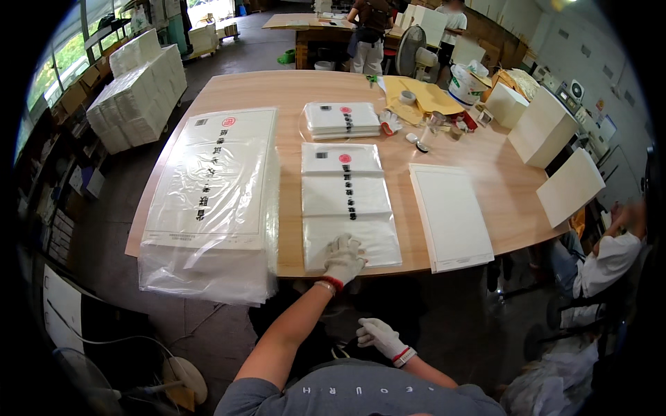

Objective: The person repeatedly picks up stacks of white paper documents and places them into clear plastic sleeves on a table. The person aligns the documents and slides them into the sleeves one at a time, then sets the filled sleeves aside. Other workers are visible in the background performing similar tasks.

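Note:
My left hand, in a white knit glove with a red cuff, lies with fingers spread on the lower end of a white printed packet in clear plastic. Creases cross that packet, which lies at the table's near edge. In front of my body, below the table edge, hangs my right hand, also gloved; its fingers are loosely bent and apart, with nothing visible in them. Left of the packet, large clear plastic bags with printed white sheets overhang the edge. A smaller stack of wrapped packets lies beyond.
A stack of white paper lies right on the wooden table. Tape rolls, yellow paper and a white bucket sit farther back. A person sits at right; others stand behind. A fan is low left.

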